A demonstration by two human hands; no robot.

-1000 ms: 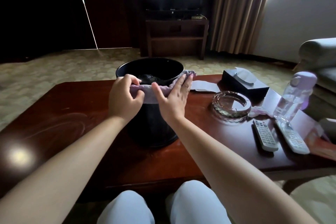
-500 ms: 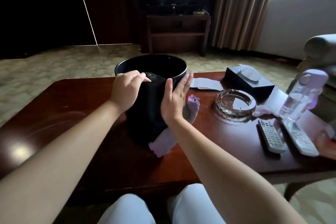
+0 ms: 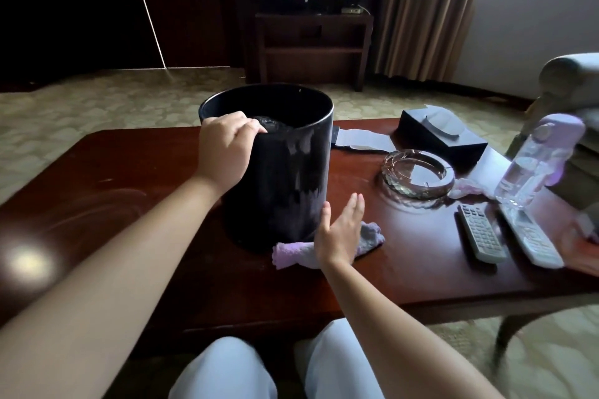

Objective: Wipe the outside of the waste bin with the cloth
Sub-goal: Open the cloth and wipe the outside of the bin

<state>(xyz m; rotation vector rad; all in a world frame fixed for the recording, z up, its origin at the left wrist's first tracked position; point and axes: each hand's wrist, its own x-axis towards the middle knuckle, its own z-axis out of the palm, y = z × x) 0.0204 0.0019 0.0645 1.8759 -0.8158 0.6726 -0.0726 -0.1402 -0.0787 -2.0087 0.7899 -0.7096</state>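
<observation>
My left hand [image 3: 227,149] grips the near-left rim of the black waste bin [image 3: 285,172], fingers curled over the edge. The bin stands upright on the wooden table [image 3: 129,204]. My right hand [image 3: 340,233] lies flat, fingers straight, pressing the purple cloth [image 3: 291,254] on the table against the bin's near-right base. Right of that: glass ashtray [image 3: 418,176], 2 remotes [image 3: 481,233], water bottle [image 3: 538,159].

Dark polished wooden table [image 3: 136,191] carries a black cylindrical bin [image 3: 282,178]; crumpled lilac cloth [image 3: 291,254]; glass ashtray [image 3: 418,176]; two grey remotes [image 3: 481,233].
</observation>
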